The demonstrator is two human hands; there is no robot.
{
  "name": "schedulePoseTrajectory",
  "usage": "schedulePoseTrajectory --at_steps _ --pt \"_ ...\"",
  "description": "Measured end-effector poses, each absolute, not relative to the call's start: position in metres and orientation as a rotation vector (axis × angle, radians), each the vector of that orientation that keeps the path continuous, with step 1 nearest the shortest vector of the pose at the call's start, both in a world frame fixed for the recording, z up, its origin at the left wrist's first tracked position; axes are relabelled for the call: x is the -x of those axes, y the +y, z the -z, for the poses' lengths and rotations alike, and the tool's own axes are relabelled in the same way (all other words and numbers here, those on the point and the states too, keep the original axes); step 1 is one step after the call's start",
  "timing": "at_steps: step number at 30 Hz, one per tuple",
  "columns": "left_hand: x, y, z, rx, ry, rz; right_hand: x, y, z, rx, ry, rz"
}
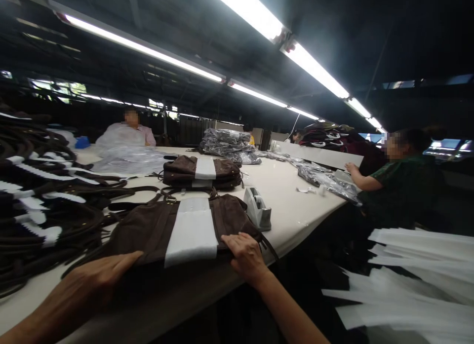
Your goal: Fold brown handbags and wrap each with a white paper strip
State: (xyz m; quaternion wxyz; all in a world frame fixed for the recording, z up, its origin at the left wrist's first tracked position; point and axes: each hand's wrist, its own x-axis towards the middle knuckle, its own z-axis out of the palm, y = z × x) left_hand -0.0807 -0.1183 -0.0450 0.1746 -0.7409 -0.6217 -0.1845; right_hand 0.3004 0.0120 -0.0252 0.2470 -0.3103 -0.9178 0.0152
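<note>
- Taking the brown bag [148, 230] as the clock's centre, the left hand [99, 277] is resting its thumb on the near edge at seven; its fingers are hiding, so I cannot tell its grip.
- The right hand [246, 255] is gripping the near edge at four, well apart from the left.
- The brown bag is lying near the table's [289, 196] near edge, a white strip [192, 230] running across its middle.
- At nine, dark straps [74, 230] with white wraps [31, 206] are piling up.
- At two, a grey tape dispenser [257, 210] is standing just beside the bag.
- At three, white sheets [414, 294] are spreading beyond the table.
- At twelve, banded brown bags [177, 172] are stacking up.
- Farther, at two, a co-worker [400, 186] is reaching toward a long white board [322, 154].
- At one, plastic-wrapped items [224, 144] are lying piled.
- At eleven, another person [148, 135] is facing the table behind clear plastic [126, 154].
</note>
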Motion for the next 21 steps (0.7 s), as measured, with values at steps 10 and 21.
schedulePoseTrajectory --at_steps 10,21 --pt "0.098 -0.127 0.003 2.205 -1.683 0.384 -0.328 0.039 -0.005 0.815 -2.313 -0.187" --pt "0.119 -0.138 0.015 2.195 -2.084 0.528 -0.32 0.061 0.007 0.989 -1.844 -0.719"
